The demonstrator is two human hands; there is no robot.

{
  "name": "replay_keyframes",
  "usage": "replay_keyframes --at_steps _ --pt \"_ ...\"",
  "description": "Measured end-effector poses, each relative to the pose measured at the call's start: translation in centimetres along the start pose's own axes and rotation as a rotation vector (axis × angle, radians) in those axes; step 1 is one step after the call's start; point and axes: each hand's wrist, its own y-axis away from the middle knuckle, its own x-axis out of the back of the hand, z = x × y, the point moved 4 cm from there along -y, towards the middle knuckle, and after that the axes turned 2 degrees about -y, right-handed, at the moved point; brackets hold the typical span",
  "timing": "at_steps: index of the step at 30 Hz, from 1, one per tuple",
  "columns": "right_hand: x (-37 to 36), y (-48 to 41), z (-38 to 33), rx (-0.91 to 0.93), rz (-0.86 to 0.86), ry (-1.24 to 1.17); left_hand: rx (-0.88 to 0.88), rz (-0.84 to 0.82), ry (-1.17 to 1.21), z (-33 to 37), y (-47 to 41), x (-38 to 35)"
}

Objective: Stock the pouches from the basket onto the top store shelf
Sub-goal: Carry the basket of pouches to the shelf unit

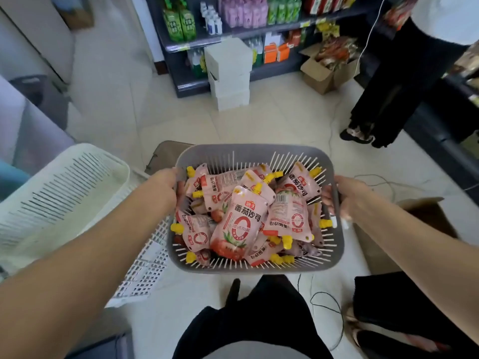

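A view from a head-worn camera, looking down past two bare forearms at a grey slatted plastic basket (255, 154) held out in front of the person, above a pale tiled floor (181, 125). The left hand (168, 181) is clamped on the basket's left rim and the right hand (344, 196) on its right rim, fingers curled over the edge, the two hands well apart with the basket between them. The basket is heaped with pink spouted pouches (239, 224), each with a yellow screw cap and a picture of a tomato, lying jumbled at all angles, some face up and some face down. None has been taken out yet, so stocking appears not to have begun. The pouches look soft, glossy and filled with sauce, so each would probably sag and slide if pinched at a corner; the firmer places to take hold seem to be the stiff neck below the cap or the pouch's full width. The full basket likely has some weight, which suits a two-handed hold. Across the aisle stands a dark store shelf (233, 35) stocked with bottles and packets, with stacked white boxes (229, 71) in front of it. A white basket (64, 193) sits to the left, and another person's dark-clothed legs (383, 99) stand to the right.
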Motion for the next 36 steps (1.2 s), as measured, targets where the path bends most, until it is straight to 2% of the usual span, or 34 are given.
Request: replay_keyframes --at_steps 10,18,26,29,36 --pt "-3.7 -11.4 -14.4 -0.077 0.002 -0.014 0.038 0.086 -0.03 14.0 -6.4 -11.8" --pt "-8.3 -22.5 -28.7 -0.033 -0.06 -0.058 0.119 0.089 0.08 23.8 -12.0 -19.4" --pt "-13.8 -33.0 -41.7 -0.086 -0.004 -0.041 0.072 0.125 0.104 37.3 -19.2 -27.2" --pt "-16.5 -36.5 -47.7 -0.05 -0.012 -0.049 0.014 0.098 0.142 43.2 -21.8 -30.2" --pt "-22.0 -43.7 -60.5 -0.033 -0.041 -0.048 -0.016 0.164 0.136 55.8 -25.2 -36.2"
